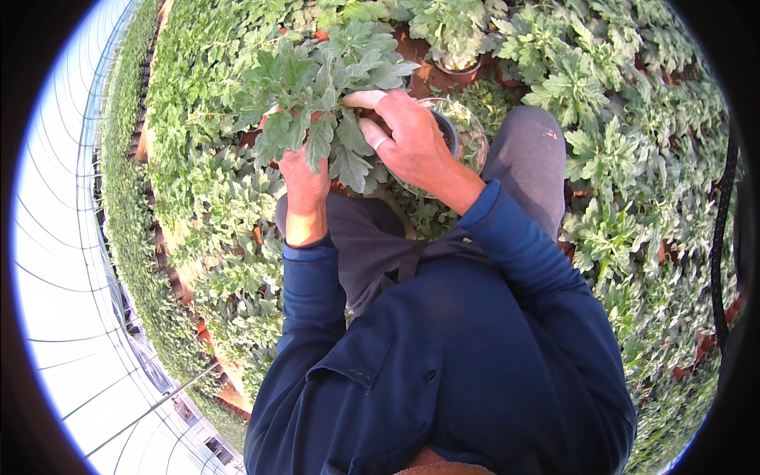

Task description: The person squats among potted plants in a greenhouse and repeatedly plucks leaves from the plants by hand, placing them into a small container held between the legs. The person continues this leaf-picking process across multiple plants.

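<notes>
A leafy, chrysanthemum-like plant (323,80) with lobed grey-green leaves stands in front of me, between my hands. My left hand (304,175) reaches up beneath its lower leaves; the foliage hides most of the fingers, so its grip cannot be made out. My right hand (409,136) is at the plant's right side, with thumb and index finger apart, their tips at the leaves. White wrapping covers parts of both these fingers. Partly behind the right hand is a dark round pot (446,132), next to a clear round rim (482,133) with leaves inside.
Dense rows of similar plants (599,166) surround me, some in reddish pots (460,72). My bent knee (534,142) is close to the right forearm. Reddish ground (418,53) shows between plants. At far left curves a pale, ribbed greenhouse cover (53,237). A black strap (721,237) hangs at right.
</notes>
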Available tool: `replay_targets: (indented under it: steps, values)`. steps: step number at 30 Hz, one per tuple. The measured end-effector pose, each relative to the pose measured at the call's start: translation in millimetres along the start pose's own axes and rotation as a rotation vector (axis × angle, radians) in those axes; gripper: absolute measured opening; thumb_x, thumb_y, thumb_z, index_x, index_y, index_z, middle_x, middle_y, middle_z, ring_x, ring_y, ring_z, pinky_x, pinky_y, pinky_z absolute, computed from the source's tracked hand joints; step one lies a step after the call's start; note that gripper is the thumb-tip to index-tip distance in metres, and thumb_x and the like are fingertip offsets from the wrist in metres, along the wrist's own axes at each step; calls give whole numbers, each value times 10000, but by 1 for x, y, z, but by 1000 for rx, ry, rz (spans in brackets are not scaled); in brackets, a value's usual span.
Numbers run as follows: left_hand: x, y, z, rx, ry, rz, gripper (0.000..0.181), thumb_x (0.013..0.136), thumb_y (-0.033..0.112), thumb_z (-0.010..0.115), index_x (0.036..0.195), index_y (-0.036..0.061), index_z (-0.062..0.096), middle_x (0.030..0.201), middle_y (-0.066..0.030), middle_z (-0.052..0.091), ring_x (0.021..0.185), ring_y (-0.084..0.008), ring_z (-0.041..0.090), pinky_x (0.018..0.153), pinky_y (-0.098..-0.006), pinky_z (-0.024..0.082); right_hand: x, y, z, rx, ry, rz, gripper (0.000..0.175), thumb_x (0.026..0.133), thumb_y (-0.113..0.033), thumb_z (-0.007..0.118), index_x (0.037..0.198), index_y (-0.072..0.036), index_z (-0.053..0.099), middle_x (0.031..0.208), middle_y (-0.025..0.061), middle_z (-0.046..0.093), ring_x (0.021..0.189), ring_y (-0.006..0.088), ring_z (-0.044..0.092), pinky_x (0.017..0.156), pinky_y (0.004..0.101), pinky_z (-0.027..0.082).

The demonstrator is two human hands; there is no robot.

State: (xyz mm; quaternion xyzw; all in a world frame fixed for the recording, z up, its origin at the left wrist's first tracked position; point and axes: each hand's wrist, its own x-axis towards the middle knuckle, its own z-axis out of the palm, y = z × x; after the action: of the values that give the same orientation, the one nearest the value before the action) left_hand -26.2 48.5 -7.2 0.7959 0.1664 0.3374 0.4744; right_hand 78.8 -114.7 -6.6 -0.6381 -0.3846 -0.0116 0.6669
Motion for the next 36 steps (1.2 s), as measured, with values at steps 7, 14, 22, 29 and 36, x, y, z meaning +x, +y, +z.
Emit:
replay_targets:
  steps: [7,14,22,29,36]
  values:
    - [1,1,5,13,57,73,347,882,-21,709,1218,-10,622,1160,-73,663,1024,-131,612,929,-282,485,-3,7,1,-38,-59,14,180,855,-36,661,1032,-53,688,856,153,640,784,325,617,703,422,488]
    - [7,26,28,-502,143,-146,295,846,-27,737,1132,-1,665,1068,-65,691,980,-146,633,915,-305,502,9,-9,-11,-190,198,-222,180,822,-24,694,995,-71,705,957,104,635,845,304,635,712,392,522]
    - [16,47,47,-431,37,-112,534,834,-75,697,1335,36,548,1172,-67,651,1022,-153,624,914,-319,507,36,-15,-23,-295,-41,-338,283,777,-17,660,1036,-114,719,902,89,617,902,301,618,718,393,530]
    - [21,50,46,-630,-37,-204,401,869,-54,661,1261,-10,586,1139,-80,671,1013,-151,628,887,-290,503,43,-6,-24,-421,-42,-445,310,772,25,626,1038,-108,713,904,104,632,900,314,631,725,400,538]
    - [29,55,55,-511,30,-268,184,886,-50,611,1050,-99,680,976,-120,707,798,-137,667,723,-253,539,44,1,-19,-345,5,-389,285,752,52,635,1015,-46,684,902,147,655,854,366,648,722,435,543]
